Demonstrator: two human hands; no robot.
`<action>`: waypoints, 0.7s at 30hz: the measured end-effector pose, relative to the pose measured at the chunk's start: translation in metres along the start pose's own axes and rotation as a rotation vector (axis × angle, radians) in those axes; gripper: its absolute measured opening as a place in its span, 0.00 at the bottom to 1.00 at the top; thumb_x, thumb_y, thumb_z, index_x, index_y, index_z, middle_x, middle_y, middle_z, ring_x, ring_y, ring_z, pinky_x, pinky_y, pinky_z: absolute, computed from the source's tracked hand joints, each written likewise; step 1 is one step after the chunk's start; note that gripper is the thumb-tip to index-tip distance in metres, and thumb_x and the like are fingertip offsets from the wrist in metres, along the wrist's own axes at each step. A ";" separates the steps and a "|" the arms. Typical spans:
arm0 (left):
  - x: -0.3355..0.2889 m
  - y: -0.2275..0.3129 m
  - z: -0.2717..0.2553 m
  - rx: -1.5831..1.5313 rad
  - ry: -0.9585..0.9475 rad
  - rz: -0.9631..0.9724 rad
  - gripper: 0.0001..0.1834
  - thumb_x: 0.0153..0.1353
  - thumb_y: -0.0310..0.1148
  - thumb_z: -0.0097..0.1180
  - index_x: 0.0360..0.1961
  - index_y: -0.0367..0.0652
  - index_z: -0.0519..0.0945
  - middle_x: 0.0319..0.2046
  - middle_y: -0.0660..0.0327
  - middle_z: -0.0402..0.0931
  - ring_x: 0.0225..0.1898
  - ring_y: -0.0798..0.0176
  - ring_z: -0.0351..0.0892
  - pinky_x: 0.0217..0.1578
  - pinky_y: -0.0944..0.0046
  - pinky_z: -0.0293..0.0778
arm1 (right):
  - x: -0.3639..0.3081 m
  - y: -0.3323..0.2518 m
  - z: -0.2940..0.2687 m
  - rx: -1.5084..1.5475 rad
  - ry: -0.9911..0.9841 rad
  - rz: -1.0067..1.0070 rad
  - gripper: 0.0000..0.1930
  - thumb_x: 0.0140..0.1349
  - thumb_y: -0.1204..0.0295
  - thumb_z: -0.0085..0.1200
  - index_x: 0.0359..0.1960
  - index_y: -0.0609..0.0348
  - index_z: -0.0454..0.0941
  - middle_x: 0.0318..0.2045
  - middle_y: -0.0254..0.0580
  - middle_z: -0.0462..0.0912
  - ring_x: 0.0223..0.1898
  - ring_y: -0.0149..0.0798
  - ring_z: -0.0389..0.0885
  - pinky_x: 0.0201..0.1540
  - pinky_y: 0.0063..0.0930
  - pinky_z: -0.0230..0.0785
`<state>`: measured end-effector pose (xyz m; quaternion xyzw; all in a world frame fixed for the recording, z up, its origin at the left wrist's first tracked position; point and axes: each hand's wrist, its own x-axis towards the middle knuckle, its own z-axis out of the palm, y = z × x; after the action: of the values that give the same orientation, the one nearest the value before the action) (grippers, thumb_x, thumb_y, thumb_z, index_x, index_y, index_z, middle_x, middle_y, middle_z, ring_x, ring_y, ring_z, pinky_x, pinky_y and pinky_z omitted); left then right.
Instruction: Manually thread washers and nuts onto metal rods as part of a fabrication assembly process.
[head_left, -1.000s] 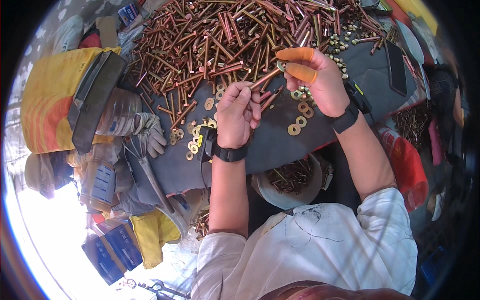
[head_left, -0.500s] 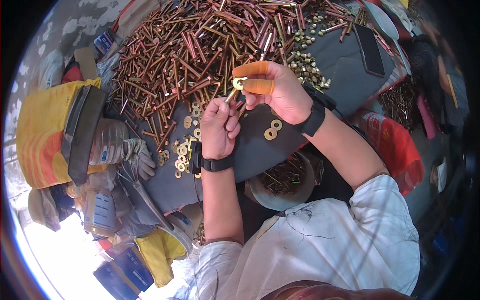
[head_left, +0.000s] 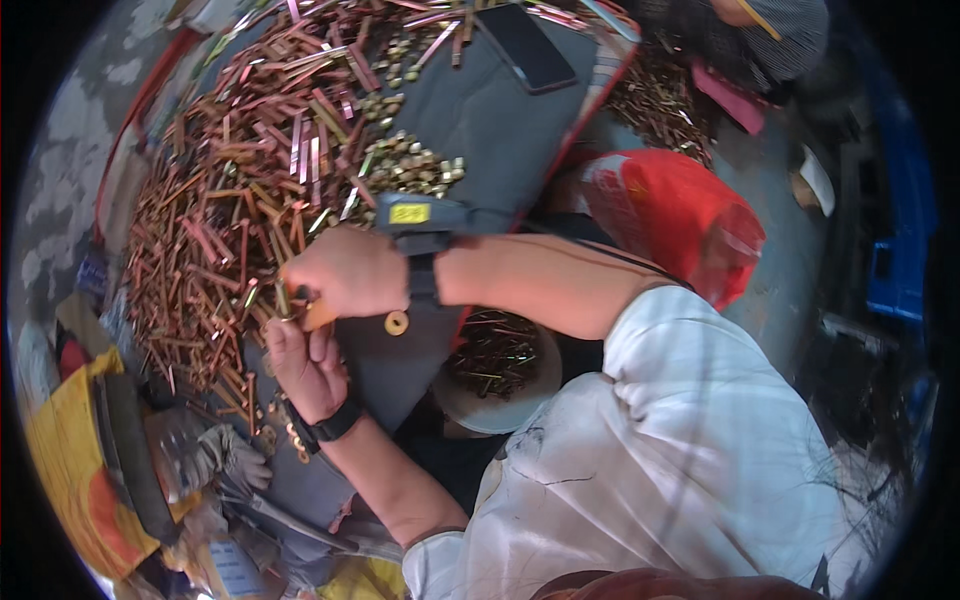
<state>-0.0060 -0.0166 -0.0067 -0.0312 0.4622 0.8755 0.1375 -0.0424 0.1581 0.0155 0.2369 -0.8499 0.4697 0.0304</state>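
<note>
Big heap of copper-coloured bolts covers the dark worktop, a brass washer lying just under the right wrist. Right hand and left hand meet at the heap's edge, both grips clenched on what looks like one bolt, mostly hidden.

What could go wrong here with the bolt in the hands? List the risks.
1. The left hand and right hand meet over the bolt; a slip might drop it into the bolt pile.
2. The loose washer lies near the dark mat's edge and could get knocked off.
</note>
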 end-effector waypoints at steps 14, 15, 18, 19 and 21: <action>0.004 -0.004 0.004 0.006 0.042 0.031 0.04 0.66 0.31 0.46 0.37 0.43 0.71 0.29 0.63 0.70 0.19 0.75 0.61 0.14 0.77 0.59 | 0.005 0.040 -0.049 -0.354 0.188 0.300 0.24 0.50 0.75 0.57 0.53 0.53 0.72 0.23 0.37 0.78 0.23 0.32 0.78 0.26 0.30 0.68; 0.003 -0.005 0.007 0.018 0.073 0.024 0.04 0.66 0.31 0.46 0.36 0.43 0.71 0.28 0.63 0.70 0.19 0.75 0.62 0.14 0.77 0.59 | 0.006 0.038 -0.052 -0.136 0.257 0.297 0.22 0.52 0.76 0.56 0.52 0.56 0.72 0.26 0.35 0.79 0.23 0.29 0.78 0.25 0.24 0.67; 0.002 -0.005 0.011 0.041 0.076 0.041 0.05 0.66 0.32 0.48 0.35 0.43 0.72 0.28 0.63 0.71 0.18 0.75 0.62 0.14 0.77 0.59 | 0.008 0.025 -0.064 0.612 0.350 0.300 0.15 0.58 0.74 0.54 0.48 0.60 0.72 0.31 0.36 0.80 0.25 0.27 0.80 0.25 0.15 0.68; 0.002 -0.004 0.014 0.043 0.092 0.037 0.05 0.65 0.31 0.48 0.35 0.42 0.72 0.27 0.63 0.71 0.18 0.75 0.63 0.14 0.76 0.60 | 0.006 0.021 -0.063 0.726 0.404 0.297 0.16 0.60 0.75 0.52 0.50 0.62 0.70 0.32 0.39 0.81 0.27 0.31 0.81 0.26 0.18 0.71; 0.003 -0.006 0.014 0.057 0.108 0.042 0.05 0.65 0.31 0.49 0.36 0.41 0.73 0.27 0.64 0.71 0.17 0.75 0.64 0.13 0.76 0.61 | 0.003 0.016 -0.058 0.762 0.389 0.263 0.15 0.61 0.76 0.50 0.51 0.63 0.69 0.33 0.42 0.81 0.29 0.34 0.83 0.29 0.20 0.74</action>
<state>-0.0061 -0.0018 -0.0037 -0.0649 0.4942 0.8617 0.0947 -0.0623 0.2113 0.0361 0.0284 -0.6174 0.7851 0.0404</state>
